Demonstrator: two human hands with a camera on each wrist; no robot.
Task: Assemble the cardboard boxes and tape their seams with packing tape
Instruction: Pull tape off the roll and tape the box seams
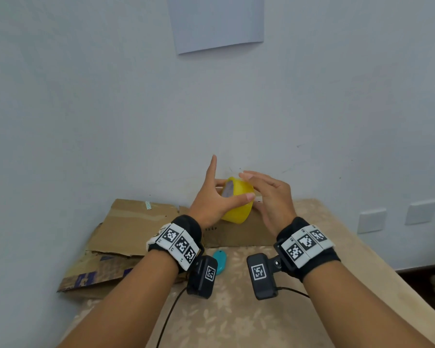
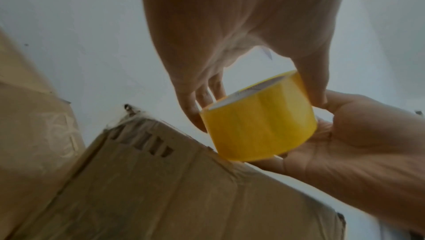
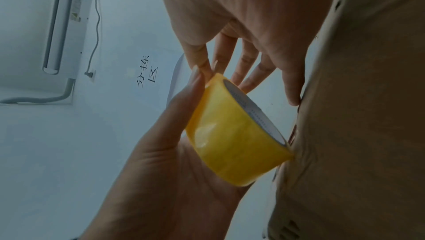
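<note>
Your left hand (image 1: 212,202) grips the roll of yellow tape (image 1: 237,200): the thumb lies across the outer yellow band on the side nearest you, and the other fingers reach round to the far edge, with one finger pointing straight up, clear of the roll. The left wrist view shows the same hold, thumb on one rim and fingers on the opposite rim, so the hand is spread wide to span the roll. Your right hand (image 1: 270,199) is relaxed, its fingers nearly straight. The fingertips (image 1: 246,175) rest on the top of the roll, and in the right wrist view they lie against the rim by the white core. It is not wrapped round the roll. Whether a loose end of tape is being picked at, you cannot tell.

The roll hangs just above the brown cardboard box (image 1: 239,233), which sits directly below and beyond your hands; in the right wrist view its lower edge looks to touch the cardboard. To the left of your left hand, flattened sheets of cardboard (image 1: 126,227) lie stacked, one with a strip of patterned tape near its far edge. Below your left wrist, close to you, a small teal object (image 1: 220,261) lies on the table (image 1: 236,320), which has a beige floral cover. A black cable (image 1: 171,312) trails from the wrist camera over the table edge.

Behind everything stands a pale wall, with a sheet of paper (image 1: 215,22) fixed high above your hands and two white wall plates (image 1: 397,217) off to your right.
</note>
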